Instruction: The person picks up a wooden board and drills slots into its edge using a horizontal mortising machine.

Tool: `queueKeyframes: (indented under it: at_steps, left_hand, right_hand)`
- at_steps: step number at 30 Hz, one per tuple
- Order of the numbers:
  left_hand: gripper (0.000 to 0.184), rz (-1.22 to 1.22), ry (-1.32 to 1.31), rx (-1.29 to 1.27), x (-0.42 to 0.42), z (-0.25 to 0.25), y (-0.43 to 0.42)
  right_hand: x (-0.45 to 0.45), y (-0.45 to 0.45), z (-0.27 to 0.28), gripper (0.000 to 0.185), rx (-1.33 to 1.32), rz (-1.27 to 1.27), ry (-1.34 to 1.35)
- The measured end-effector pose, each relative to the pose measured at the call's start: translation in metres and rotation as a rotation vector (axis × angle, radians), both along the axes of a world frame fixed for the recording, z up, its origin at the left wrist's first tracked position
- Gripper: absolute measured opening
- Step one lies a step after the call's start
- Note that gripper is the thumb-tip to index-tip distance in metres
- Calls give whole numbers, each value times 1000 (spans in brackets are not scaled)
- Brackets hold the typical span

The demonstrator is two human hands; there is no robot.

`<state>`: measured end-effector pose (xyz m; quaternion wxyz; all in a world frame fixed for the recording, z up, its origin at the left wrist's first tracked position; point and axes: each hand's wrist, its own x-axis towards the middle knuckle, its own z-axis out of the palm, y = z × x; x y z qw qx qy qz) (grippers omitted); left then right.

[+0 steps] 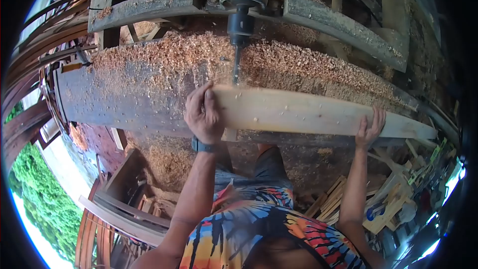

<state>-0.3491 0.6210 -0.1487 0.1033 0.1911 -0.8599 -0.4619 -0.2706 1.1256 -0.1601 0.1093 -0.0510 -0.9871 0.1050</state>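
A long pale wooden board (298,111) lies on the dark worktable, tilted slightly down toward the right. My left hand (204,112), with a dark watch at the wrist, is closed over the board's left end, fingers bent. My right hand (371,125) grips the front edge nearer the right end, fingertips on the top face. A vertical drill bit (236,65) hangs from a dark chuck (240,25). Its tip is at the board's back edge, just right of my left hand. Whether it is cutting into the wood I cannot tell.
Wood shavings (308,65) are heaped along the back of the worktable (119,99). Behind them runs a wooden frame rail (149,9). Curved wooden strips (45,35) stack at the left. Offcuts (393,194) pile at lower right, and a wooden box frame (124,179) stands at lower left.
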Motion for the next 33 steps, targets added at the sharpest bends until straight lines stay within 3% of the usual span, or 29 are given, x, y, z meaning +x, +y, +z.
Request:
queueKeyframes:
  at_steps: [5,16,25,33]
  left_hand:
    - [24,-42,-41,-84,35,4,-2]
    - [22,-145,-31,-149,-9,8,-2]
    - [20,-130,11,-25,-57,0,3]
    - [20,-100,-18,1,-34,6,0]
  right_hand:
    - [14,5,-3,57,-3,-8,-12]
    - [-6,5,-2,54,11,-21,-32]
    - [-30,6,-6,49,30,-80,-20]
    - [-21,-4,-4,46,-18,-56,34]
